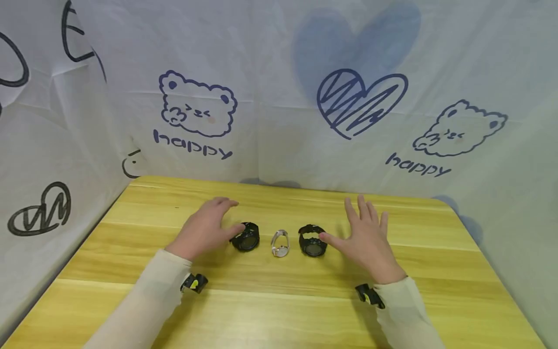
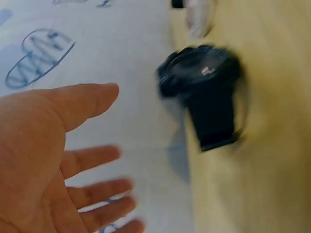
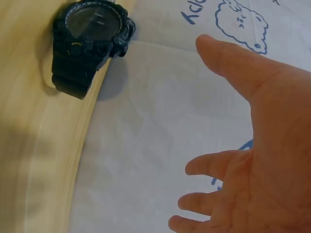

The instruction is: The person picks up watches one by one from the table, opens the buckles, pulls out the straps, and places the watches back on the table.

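Observation:
Three wristwatches stand in a row on the wooden table. On the left is a black digital watch (image 1: 248,239), its strap looped behind the face; it also shows, blurred, in the left wrist view as a black watch (image 2: 209,82). A slim light-coloured watch (image 1: 281,248) is in the middle. To its right stands another black watch (image 1: 313,246), whose dark round face (image 3: 95,20) shows in the right wrist view. My left hand (image 1: 208,230) hovers beside the left watch, fingers spread, thumb overlapping it. My right hand (image 1: 367,241) is spread beside the right watch, thumb tip near its strap.
The wooden table (image 1: 279,315) ends at a white cloth backdrop (image 1: 270,131) printed with bears, hearts and lettering. Another stretch of cloth hangs along the left side. Each wrist wears a small black strapped device (image 1: 194,283).

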The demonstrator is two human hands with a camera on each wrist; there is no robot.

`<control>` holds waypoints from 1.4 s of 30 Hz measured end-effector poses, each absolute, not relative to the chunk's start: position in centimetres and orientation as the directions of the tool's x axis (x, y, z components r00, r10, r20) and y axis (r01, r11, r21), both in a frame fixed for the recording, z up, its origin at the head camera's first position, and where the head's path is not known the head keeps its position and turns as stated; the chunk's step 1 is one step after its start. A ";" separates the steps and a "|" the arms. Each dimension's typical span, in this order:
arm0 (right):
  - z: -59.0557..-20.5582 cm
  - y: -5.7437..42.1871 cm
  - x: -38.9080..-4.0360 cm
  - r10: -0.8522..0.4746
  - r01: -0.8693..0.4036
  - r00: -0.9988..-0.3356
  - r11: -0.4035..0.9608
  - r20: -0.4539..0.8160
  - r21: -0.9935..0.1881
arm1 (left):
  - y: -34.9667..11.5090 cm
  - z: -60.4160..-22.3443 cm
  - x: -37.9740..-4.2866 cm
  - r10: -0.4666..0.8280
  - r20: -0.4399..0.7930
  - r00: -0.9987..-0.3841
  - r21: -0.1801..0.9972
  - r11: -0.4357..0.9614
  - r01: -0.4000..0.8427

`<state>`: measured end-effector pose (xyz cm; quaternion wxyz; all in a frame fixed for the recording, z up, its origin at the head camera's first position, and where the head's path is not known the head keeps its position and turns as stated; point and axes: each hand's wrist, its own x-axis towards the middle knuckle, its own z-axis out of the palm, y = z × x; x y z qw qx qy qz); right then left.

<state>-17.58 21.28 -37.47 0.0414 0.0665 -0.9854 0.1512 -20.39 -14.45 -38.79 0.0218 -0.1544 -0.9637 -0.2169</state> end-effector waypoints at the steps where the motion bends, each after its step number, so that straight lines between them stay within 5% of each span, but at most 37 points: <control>1: -37.5 21.3 -17.6 -0.123 -0.148 -0.987 0.944 0.101 -0.296 | -14.2 -39.0 -20.4 0.301 0.096 -0.949 0.419 0.853 0.312; 21: -37.3 21.1 -17.6 -0.197 -0.237 -0.969 0.916 0.151 -0.323 | -12.2 -41.3 -20.9 0.305 0.013 -0.952 0.615 0.749 0.248; 34: -37.6 21.0 -17.8 -0.230 -0.313 -0.935 0.895 0.270 -0.318 | -11.2 -35.7 -20.0 0.328 0.295 -0.897 0.610 0.658 0.441; 42: -37.7 20.9 -17.8 -0.237 -0.319 -0.934 0.890 0.267 -0.326 | -10.5 -34.3 -18.8 0.409 0.485 -0.773 0.523 0.573 0.631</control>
